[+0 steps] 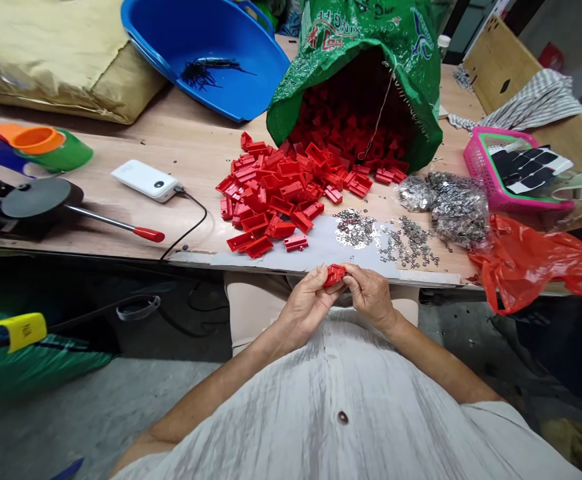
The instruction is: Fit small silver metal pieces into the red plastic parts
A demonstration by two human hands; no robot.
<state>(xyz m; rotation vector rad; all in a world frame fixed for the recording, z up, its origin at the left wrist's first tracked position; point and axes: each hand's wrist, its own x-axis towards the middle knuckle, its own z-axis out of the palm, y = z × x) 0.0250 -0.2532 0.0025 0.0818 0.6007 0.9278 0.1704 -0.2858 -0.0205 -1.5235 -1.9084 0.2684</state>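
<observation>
A small red plastic housing is held just in front of the table's front edge. My left hand is closed round its left side, thumb on top. At its right end, my right hand pinches with thumb and fingertips; whether a small metal piece is also between them I cannot make out. Beyond the hands lies a heap of red plastic housings, with one single housing nearer the edge. Two loose piles of small metal pieces, the left pile and the right pile, lie on a grey sheet.
A green sack spills red housings. Around it are a blue basin, plastic bags of metal pieces, a pink basket and a red plastic bag. Leftward stand a white power bank with cable and a lever tool.
</observation>
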